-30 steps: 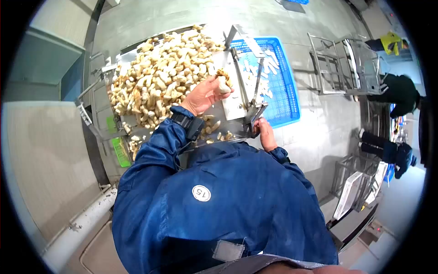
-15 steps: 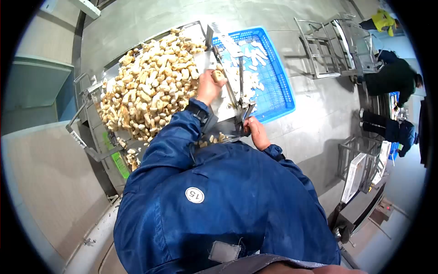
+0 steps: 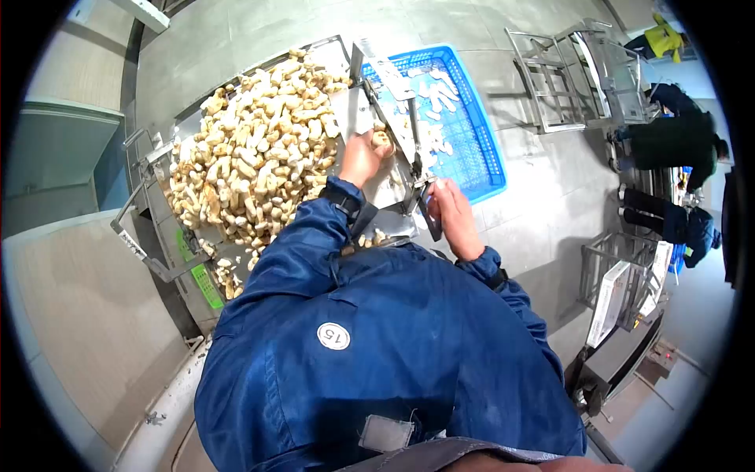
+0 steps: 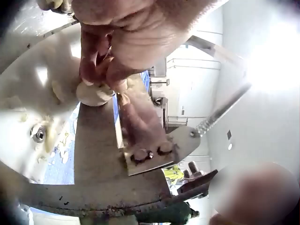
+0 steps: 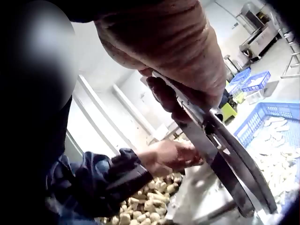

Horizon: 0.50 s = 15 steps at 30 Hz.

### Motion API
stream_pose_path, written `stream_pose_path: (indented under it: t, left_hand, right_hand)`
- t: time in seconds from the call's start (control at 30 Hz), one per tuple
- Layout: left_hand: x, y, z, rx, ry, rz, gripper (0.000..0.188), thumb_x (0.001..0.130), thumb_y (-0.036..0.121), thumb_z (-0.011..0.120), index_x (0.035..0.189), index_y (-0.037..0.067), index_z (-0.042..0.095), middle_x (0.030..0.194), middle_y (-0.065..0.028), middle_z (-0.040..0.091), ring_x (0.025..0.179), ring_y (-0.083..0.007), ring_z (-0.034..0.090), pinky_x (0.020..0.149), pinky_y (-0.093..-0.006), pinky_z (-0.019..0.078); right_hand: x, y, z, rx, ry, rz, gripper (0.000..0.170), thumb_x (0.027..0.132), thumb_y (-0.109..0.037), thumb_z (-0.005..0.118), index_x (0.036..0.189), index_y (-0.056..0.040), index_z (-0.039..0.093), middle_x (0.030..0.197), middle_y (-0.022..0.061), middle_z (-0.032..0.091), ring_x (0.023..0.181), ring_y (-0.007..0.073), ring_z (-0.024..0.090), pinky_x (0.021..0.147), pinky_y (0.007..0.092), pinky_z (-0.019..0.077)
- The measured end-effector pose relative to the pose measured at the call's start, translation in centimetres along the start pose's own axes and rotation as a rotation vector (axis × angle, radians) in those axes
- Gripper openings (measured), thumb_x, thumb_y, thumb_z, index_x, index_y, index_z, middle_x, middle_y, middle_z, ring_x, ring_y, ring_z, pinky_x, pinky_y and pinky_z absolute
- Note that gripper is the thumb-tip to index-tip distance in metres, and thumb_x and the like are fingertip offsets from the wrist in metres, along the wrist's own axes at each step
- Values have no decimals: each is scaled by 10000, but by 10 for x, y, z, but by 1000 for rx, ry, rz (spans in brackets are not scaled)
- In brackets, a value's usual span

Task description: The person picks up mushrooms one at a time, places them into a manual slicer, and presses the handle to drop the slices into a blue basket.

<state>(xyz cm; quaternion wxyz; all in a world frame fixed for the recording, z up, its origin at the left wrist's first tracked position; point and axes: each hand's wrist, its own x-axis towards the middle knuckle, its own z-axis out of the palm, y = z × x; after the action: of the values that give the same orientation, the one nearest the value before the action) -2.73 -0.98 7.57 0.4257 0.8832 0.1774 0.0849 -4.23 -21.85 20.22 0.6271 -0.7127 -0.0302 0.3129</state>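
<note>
My left hand (image 3: 362, 161) pinches a pale mushroom (image 4: 93, 95) on the white board (image 3: 380, 189), close beside the cutter's blade. In the left wrist view the blade (image 4: 143, 122) stands right at the mushroom, and fingertips hide part of it. My right hand (image 3: 458, 222) grips the handle (image 3: 434, 223) of the hinged lever cutter (image 3: 415, 138) near my body. In the right wrist view its fingers curl round that handle, with the long metal arm (image 5: 229, 173) running away from the hand. A large heap of whole mushrooms (image 3: 259, 149) lies left of my left hand.
A blue basket (image 3: 494, 161) with white slices stands right beyond the cutter. Small scraps (image 3: 377, 238) lie near my body. A green basket (image 3: 206, 283) sits low at left. Metal racks (image 3: 550, 86) and other people (image 3: 672, 141) are at the right.
My left hand has moved away from the heap's edge, bringing the mushroom down to the board beside the blade. My right hand stays at the handle and has moved slightly forward.
</note>
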Motion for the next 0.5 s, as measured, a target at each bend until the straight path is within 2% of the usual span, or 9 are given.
stream_pose_path:
  t: [0.1,0.13,0.23,0.27,0.37,0.4,0.5]
  left_hand:
    - [4,5,-5,-271,-59,-86,356,784,212,762,1016,-38,660,790,-232,668,715,-325,670,670,-376,518]
    - [5,4,-8,-199,-79,-58,361,789,211,761,1025,-41,659,781,-220,672,703,-319,671,657,-374,516]
    - [8,0,-4,-257,-78,-25,341,837,203,735,1014,-73,640,766,-211,682,677,-239,683,615,-368,512]
    - [8,-1,-7,58,-94,60,346,844,168,732,1020,-109,622,776,-205,692,699,-194,689,605,-341,520]
    - [6,-7,-2,-325,-113,-27,322,846,154,728,1014,-102,631,783,-190,700,725,-193,697,612,-331,524]
    - [8,-11,-1,-214,-115,2,317,852,166,720,1014,-94,638,797,-190,702,728,-230,701,631,-323,526]
    - [8,-20,13,-148,-50,-59,441,769,235,780,1091,-34,647,861,-238,652,734,-327,664,660,-375,516]
  right_hand:
    - [1,-23,1,33,-21,17,273,1024,-274,392,876,-71,497,660,-26,396,593,76,355,560,235,315]
    - [2,-25,1,61,-37,33,269,1024,-270,393,866,-73,486,669,-28,387,601,76,345,569,238,313]
    - [5,-28,1,68,-79,34,267,1020,-256,392,832,-79,459,689,-29,369,615,81,324,582,248,310]
    - [4,-33,2,23,-64,36,269,1016,-248,394,816,-78,452,686,-30,360,606,84,311,584,247,309]
    - [8,-38,-1,62,-82,86,273,1012,-248,402,802,-79,441,683,-26,371,610,87,327,593,245,317]
    - [9,-37,-2,91,-114,56,292,1010,-254,396,774,-85,433,671,-21,380,612,88,339,588,247,318]
    - [7,-15,-8,-75,-120,7,318,1008,-259,383,742,-90,422,659,-19,381,614,87,347,574,249,310]
